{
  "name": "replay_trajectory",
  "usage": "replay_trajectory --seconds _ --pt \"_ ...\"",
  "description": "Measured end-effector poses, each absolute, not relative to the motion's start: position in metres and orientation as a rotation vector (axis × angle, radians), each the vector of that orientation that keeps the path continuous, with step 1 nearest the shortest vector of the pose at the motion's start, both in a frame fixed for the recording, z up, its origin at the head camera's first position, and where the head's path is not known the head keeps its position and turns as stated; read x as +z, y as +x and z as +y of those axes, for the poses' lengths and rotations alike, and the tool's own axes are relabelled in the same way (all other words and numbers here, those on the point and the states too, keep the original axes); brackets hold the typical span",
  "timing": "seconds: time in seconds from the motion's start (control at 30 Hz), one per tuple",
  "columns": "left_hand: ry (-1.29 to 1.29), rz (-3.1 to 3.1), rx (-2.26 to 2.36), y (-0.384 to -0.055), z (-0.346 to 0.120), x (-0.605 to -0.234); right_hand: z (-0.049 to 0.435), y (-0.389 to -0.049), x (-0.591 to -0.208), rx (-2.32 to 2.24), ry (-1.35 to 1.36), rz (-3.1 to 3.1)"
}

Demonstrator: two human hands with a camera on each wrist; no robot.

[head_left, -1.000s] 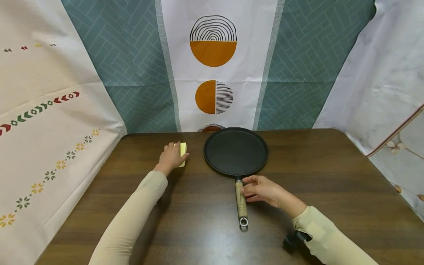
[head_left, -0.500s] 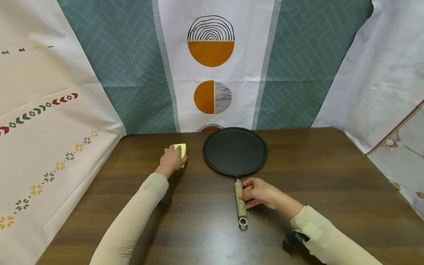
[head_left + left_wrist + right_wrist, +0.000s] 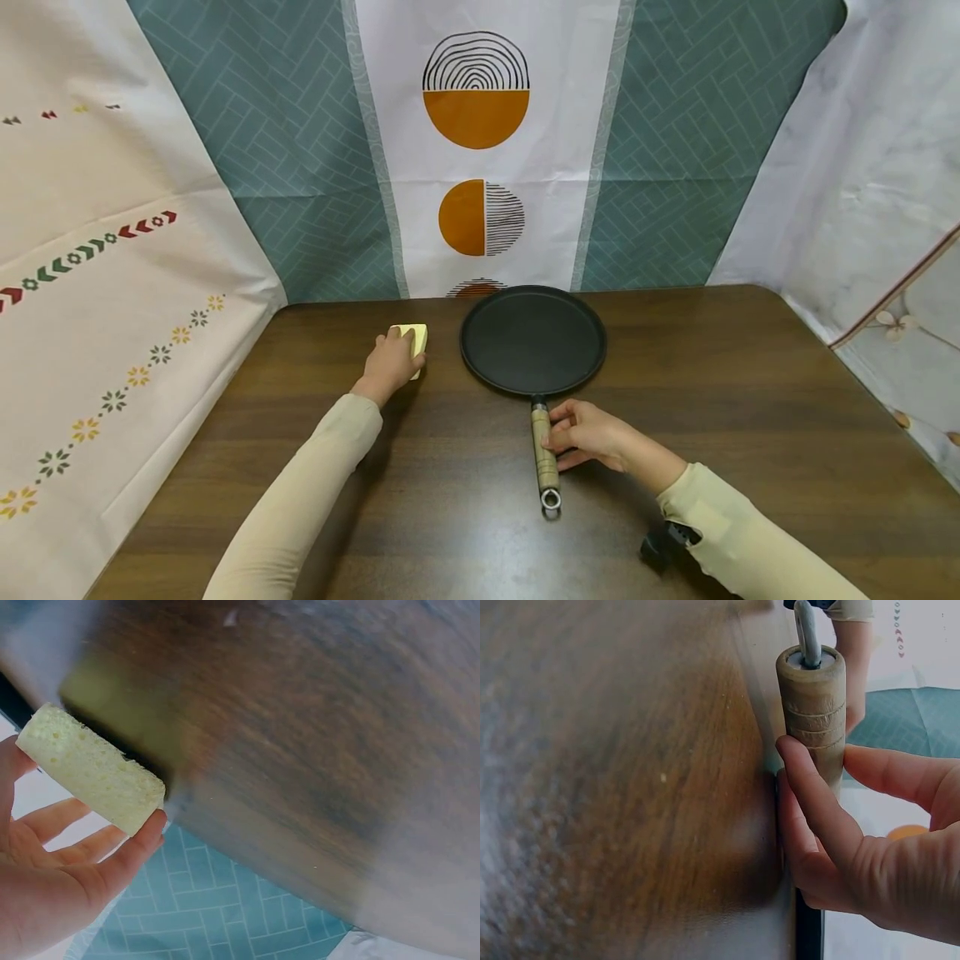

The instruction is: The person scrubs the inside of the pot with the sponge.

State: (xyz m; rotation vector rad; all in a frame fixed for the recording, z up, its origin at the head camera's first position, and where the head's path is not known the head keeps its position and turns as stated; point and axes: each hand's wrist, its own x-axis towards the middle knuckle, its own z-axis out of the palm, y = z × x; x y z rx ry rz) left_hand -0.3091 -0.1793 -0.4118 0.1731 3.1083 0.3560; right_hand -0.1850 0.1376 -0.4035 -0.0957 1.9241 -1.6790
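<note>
Yellow sponge (image 3: 91,769): sitting left of centre in the head view, near the far edge of the table (image 3: 457,475); whether it is touching the wood is not showing clearly.
Left hand (image 3: 390,360): pinching the sponge between thumb and fingers, spreading only as wide as it.
Right hand (image 3: 592,432): pinching the handle (image 3: 547,468) from its right side, thumb and fingers parting by its thickness.
Black pan (image 3: 532,340): lying just right of centre.
Holding both well: probably depending on a firmer wrap round the handle, so the pan is not twisting, and on a light, even squeeze of the sponge.
Handle direction: pointing from the pan toward the frame's bottom, leaning slightly right.
Sponge long axis: running roughly up-down in the head view, upper left to lower right in the left wrist view.
</note>
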Motion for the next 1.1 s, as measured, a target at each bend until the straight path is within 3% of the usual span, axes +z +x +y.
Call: replay_trajectory --seconds 0.57,1.1 --pt "0.371 3.196 0.299 -0.310 -0.159 -0.402 0.139 -0.185 -0.404 -1.676 -0.099 1.923" --pt "0.581 3.179 0.403 -0.306 -0.110 -0.389 0.138 -0.187 -0.404 -1.672 -0.075 1.911"
